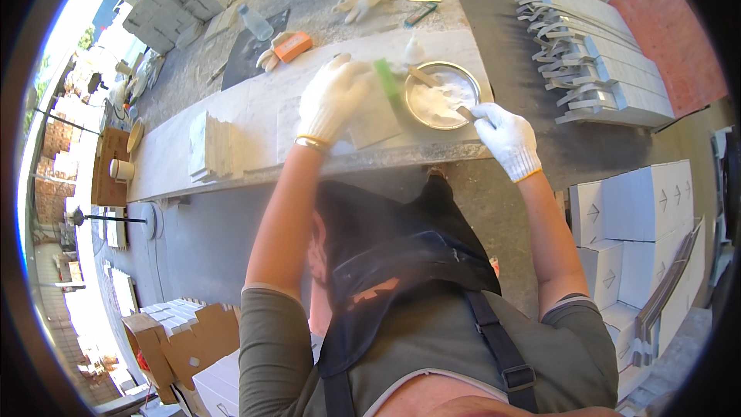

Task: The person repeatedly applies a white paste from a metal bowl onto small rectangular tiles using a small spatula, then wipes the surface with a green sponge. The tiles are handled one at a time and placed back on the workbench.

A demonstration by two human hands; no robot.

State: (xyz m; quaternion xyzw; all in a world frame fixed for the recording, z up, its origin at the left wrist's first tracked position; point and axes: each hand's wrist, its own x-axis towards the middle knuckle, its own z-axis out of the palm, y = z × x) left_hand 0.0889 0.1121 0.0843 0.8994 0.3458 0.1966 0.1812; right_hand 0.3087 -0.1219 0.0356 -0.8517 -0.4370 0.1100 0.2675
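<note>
Both my hands wear white knitted gloves. My left hand [336,99] is raised over the pale stone slab on the worktable, its fingers smeared by motion. A blurred green strip [388,86] is beside its fingertips; whether the hand touches it I cannot make out. At the right rim of a round tin [411,112], my right hand [505,137] is closed on a small flat scraper [466,114]. White paste or powder [441,100] lies inside the tin. Across its far left rim rests a flat wooden stick [421,76]. A small white bottle [414,50] stands just behind.
Stacked pale tiles [208,147] stand left on the worktable [231,108]. Farther back are an orange box [293,47], a clear bottle [255,23], spare gloves [360,4] and a green cutter [421,15]. White cartons [644,201] and strapped slabs [610,54] stand to the right.
</note>
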